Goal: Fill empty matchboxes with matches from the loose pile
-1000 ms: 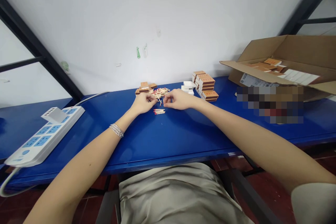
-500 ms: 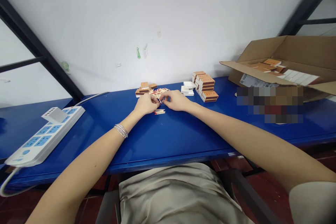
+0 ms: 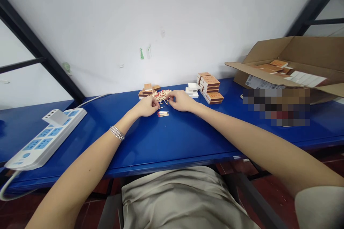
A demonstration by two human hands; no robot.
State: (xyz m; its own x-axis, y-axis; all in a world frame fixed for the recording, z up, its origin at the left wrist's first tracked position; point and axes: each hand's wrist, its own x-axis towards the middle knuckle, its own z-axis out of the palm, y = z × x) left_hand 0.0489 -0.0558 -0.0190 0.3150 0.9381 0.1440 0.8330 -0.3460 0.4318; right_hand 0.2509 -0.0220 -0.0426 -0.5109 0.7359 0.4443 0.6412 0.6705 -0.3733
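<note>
A heap of loose red-tipped matches [image 3: 160,95] lies on the blue table between my hands. My left hand [image 3: 146,106] is at the heap's near left side, thumb and fingers pinched together. A single match [image 3: 161,107] points out from its fingertips. At the right edge of the heap, my right hand [image 3: 182,101] has its fingers curled down and closed at the matches; what they grip is too small to make out. Nearer to me, a small row of matches [image 3: 163,113] lies side by side, red heads to the left.
Matchboxes [image 3: 147,87] stand behind the heap on the left. White matchbox trays [image 3: 191,91] and stacked matchboxes [image 3: 211,86] are to the right. A cardboard box [image 3: 301,53] holds more boxes at far right. A power strip [image 3: 47,141] lies at left.
My hands have drawn apart: the left has moved left and slightly toward me, the right a little to the right. More of the heap and the row shows between them.
</note>
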